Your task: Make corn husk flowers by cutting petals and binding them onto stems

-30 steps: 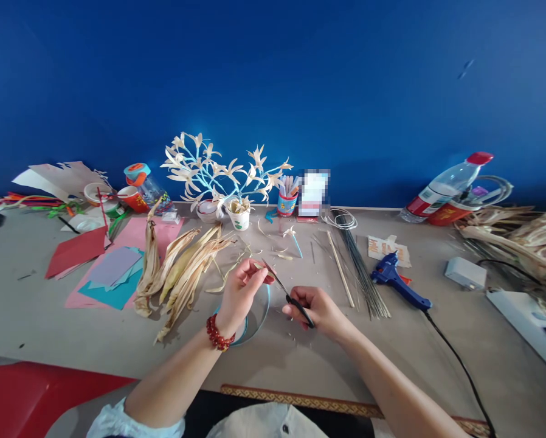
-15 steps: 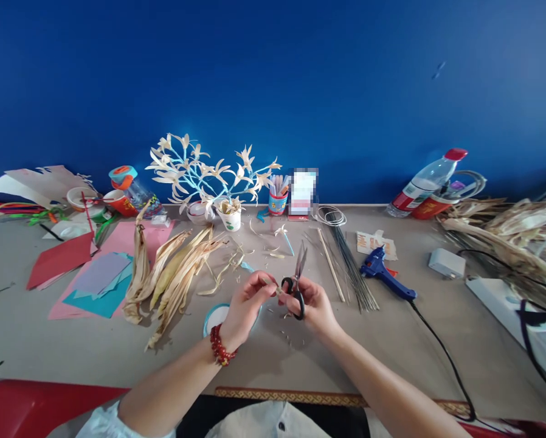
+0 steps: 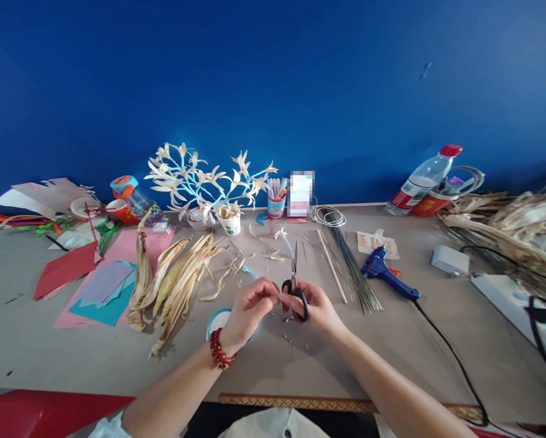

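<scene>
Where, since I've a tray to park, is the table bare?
Bare grey tabletop: front left, nearer than the dried corn husks and coloured paper sheets; front right, between the black cord of the blue glue gun and white power strip. Crowded: along the wall, around the left hand and right hand with black-handled scissors.

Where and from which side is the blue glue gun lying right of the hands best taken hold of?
Probably by its long handle, from above on the near side. The glue gun lies flat on the table, handle slanting toward the person's right, the cord leaving its end; the bulkier head points away, toward the wall.
</scene>
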Demonstrator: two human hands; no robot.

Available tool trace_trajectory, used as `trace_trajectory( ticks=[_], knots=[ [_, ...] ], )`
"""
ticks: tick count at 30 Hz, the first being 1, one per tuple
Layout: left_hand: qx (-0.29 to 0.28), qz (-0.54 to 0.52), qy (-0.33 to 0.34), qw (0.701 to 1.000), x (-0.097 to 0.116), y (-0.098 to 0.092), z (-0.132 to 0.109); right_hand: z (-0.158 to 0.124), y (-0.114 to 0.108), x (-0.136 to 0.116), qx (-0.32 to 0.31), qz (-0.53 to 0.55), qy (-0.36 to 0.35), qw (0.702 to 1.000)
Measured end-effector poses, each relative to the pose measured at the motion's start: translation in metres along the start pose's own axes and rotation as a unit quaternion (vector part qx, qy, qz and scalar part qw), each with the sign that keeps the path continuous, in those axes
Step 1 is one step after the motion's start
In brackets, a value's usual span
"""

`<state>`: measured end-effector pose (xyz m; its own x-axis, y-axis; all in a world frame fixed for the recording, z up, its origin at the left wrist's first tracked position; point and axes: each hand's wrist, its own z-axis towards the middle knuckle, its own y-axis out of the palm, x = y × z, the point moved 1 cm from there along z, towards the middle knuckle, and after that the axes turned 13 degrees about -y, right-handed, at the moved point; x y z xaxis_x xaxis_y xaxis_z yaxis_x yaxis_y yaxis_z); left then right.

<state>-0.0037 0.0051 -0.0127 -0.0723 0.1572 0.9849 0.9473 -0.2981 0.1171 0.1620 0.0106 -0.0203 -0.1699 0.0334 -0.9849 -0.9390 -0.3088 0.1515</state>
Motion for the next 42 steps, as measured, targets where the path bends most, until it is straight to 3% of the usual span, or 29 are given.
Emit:
trace_trajectory(
  ticks=[4, 7, 27, 42],
  knots=[
    [0.097, -0.066, 0.028, 0.993, 0.002, -0.002, 0.002, -0.002, 0.008, 0.005, -0.092, -0.041, -0.005, 0.995],
    [0.110, -0.092, 0.021, 0.989, 0.005, -0.001, 0.001, -0.004, 0.013, 0.009, -0.133, -0.060, -0.018, 0.989],
    [0.111, -0.150, -0.004, 0.982, -0.002, 0.004, 0.001, -0.004, 0.015, 0.019, -0.105, -0.106, -0.006, 0.989],
    [0.102, -0.106, -0.005, 0.989, 0.001, 0.004, -0.001, -0.006, 0.016, 0.019, -0.109, -0.109, -0.012, 0.988]
  ],
)
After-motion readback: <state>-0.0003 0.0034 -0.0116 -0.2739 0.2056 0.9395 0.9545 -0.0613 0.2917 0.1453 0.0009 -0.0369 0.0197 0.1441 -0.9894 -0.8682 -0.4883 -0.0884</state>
